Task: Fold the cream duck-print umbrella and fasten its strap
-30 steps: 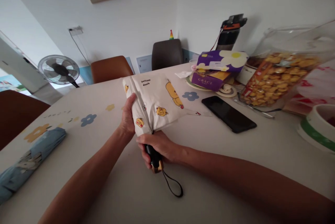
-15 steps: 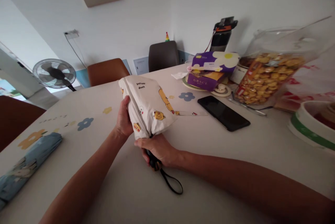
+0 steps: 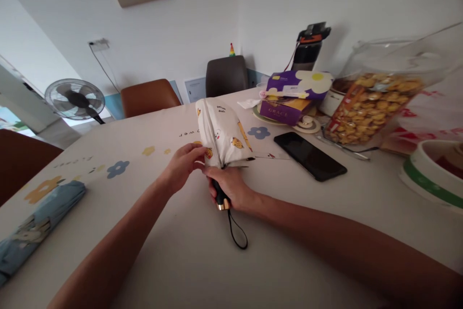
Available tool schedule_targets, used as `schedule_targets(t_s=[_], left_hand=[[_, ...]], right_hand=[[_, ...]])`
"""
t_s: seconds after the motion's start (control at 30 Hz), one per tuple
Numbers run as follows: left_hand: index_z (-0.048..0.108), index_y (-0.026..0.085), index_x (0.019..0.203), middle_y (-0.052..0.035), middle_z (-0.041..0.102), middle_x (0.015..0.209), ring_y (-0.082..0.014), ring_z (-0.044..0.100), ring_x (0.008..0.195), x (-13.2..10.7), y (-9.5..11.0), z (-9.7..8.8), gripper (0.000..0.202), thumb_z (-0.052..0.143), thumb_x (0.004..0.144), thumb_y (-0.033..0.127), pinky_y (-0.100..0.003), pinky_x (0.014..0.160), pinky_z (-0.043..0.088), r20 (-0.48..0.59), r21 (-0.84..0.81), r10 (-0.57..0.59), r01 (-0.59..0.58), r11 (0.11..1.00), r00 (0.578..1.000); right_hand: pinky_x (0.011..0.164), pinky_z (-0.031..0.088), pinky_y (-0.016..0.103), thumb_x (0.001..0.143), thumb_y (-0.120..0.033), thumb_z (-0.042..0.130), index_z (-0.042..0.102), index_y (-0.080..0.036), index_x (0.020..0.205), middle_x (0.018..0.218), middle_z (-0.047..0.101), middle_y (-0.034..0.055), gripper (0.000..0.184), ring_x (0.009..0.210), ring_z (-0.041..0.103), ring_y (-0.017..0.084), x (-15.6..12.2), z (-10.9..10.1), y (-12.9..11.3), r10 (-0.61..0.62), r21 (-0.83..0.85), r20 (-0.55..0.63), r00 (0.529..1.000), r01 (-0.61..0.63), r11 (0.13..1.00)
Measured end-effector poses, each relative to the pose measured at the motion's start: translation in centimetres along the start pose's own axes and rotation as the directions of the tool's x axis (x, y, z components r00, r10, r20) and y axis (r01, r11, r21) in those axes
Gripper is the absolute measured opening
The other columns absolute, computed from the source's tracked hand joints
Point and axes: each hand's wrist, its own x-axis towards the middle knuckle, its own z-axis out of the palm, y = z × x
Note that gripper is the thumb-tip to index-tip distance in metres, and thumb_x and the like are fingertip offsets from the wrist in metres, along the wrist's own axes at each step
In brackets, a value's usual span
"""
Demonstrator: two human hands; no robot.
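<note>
A folded white umbrella (image 3: 226, 130) with yellow duck prints is tilted above the table, its loose fabric flattened to one side. My right hand (image 3: 231, 186) wraps around the top of its black handle, below the canopy. The handle's gold end and a black wrist strap (image 3: 238, 234) hang under that hand. At the lower left edge of the fabric, my left hand (image 3: 184, 164) has thumb and fingers pinched on the cloth. Part of the handle is hidden by my right fingers.
A blue folded umbrella (image 3: 43, 222) lies at the left. To the right are a black phone (image 3: 310, 155), glasses (image 3: 345, 150), a purple tissue pack (image 3: 296, 85), a snack jar (image 3: 376, 101) and a white-green roll (image 3: 434, 174). Chairs (image 3: 150, 98) stand behind the table.
The white umbrella has shifted right and turned, looking narrower. My left hand has slid from the fabric's side to its lower edge. My right hand still grips the handle.
</note>
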Motion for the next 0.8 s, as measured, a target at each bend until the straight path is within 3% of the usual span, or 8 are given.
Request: schedule_targets(t_s=[0.13,0.37,0.6,0.8], left_hand=[[0.064,0.013,0.078,-0.0049,0.061,0.073,-0.0163,0.057,0.074,-0.9,0.8,0.9,0.019,0.063,0.070,0.030,-0.028,0.065,0.045,0.048,0.210,0.038,-0.047,0.977,0.998],[0.062,0.012,0.082,-0.0053,0.061,0.073,-0.0155,0.056,0.067,-1.1,0.2,1.4,0.025,0.063,0.069,0.033,-0.027,0.058,0.043,-0.057,0.247,0.026,-0.012,0.969,0.998],[0.065,0.010,0.082,-0.0064,0.063,0.066,-0.0178,0.058,0.061,-0.5,-1.0,0.6,0.028,0.066,0.065,0.032,-0.030,0.058,0.046,-0.048,0.044,-0.061,0.063,0.997,0.997],[0.065,0.011,0.094,-0.0091,0.068,0.084,-0.0211,0.062,0.077,1.0,-1.5,0.0,0.035,0.067,0.066,0.031,-0.031,0.070,0.049,-0.057,-0.118,-0.071,0.064,0.991,0.996]], right_hand=[[0.028,0.036,0.022,0.076,-0.035,0.056,0.045,-0.018,0.058,0.038,0.047,-0.0028,0.028,0.029,0.044,0.011,0.4,-0.2,-0.2,0.001,-0.023,-0.011,1.000,-0.001,1.000],[0.027,0.034,0.022,0.072,-0.046,0.063,0.044,-0.018,0.057,0.037,0.045,-0.0028,0.037,0.029,0.043,0.011,0.1,0.0,-0.3,-0.017,-0.108,-0.013,1.000,0.016,0.994],[0.029,0.036,0.021,0.078,-0.044,0.056,0.046,-0.018,0.059,0.039,0.046,-0.0024,0.034,0.031,0.045,0.010,-0.2,-0.2,-0.5,0.020,-0.149,0.076,0.997,-0.009,0.989],[0.029,0.037,0.020,0.078,-0.031,0.057,0.044,-0.017,0.057,0.039,0.045,-0.0029,0.028,0.030,0.044,0.009,-0.3,-0.2,-0.4,0.108,-0.158,0.121,0.987,-0.088,0.983]])
